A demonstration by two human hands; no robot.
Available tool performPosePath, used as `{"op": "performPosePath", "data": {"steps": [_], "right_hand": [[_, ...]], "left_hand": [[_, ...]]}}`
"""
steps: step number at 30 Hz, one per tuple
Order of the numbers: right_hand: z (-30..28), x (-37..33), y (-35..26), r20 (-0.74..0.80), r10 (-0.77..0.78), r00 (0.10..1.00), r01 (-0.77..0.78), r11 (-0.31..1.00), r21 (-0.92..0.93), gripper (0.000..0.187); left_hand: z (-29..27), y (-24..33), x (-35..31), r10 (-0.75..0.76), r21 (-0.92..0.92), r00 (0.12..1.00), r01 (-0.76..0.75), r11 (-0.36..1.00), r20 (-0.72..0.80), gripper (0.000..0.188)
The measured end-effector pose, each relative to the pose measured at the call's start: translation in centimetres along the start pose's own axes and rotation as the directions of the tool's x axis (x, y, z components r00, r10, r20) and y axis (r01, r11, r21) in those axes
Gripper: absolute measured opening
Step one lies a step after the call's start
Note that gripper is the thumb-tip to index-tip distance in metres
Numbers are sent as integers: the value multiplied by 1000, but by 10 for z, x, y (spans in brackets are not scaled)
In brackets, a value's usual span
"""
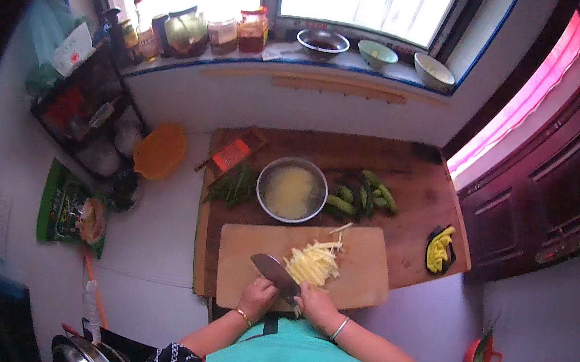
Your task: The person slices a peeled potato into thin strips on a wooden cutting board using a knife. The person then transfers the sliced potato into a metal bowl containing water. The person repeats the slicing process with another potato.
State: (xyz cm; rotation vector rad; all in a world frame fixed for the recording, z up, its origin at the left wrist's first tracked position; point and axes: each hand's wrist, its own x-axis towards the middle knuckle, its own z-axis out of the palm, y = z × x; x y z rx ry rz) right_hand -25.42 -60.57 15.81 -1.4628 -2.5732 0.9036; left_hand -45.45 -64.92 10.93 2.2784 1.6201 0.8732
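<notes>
In my right hand [317, 306] is the handle end of a broad-bladed kitchen knife [271, 269]. Its blade points up and to the left over a wooden cutting board [246, 247]. My left hand [259, 296] is beside the blade at the board's near edge, fingers curled in; whatever they may pinch is hidden. A heap of pale yellow strips [314, 264], looking like cut potato, lies on the board just right of the blade. Behind the board stands a metal bowl [260, 190] with more pale yellow strips, apparently in liquid.
Green peppers [367, 195] lie right of the bowl, thin green vegetables [232, 185] and a red packet [231, 154] left. A yellow-and-black cloth-like item [440, 249] rests near the table's right end. Jars [253, 30] and bowls [323, 42] line the windowsill; an orange basin [160, 150] sits left.
</notes>
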Motion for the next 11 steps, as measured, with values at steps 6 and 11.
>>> {"op": "performPosePath", "data": {"steps": [6, 11], "right_hand": [[-43, 7, 34, -46, -105, 993, 108, 991, 75, 31], [-94, 8, 74, -88, 1, 996, 45, 852, 522, 26]], "left_hand": [[13, 23, 23, -87, -49, 996, 87, 995, 11, 8], [56, 31, 45, -721, -593, 689, 548, 590, -81, 13]]}}
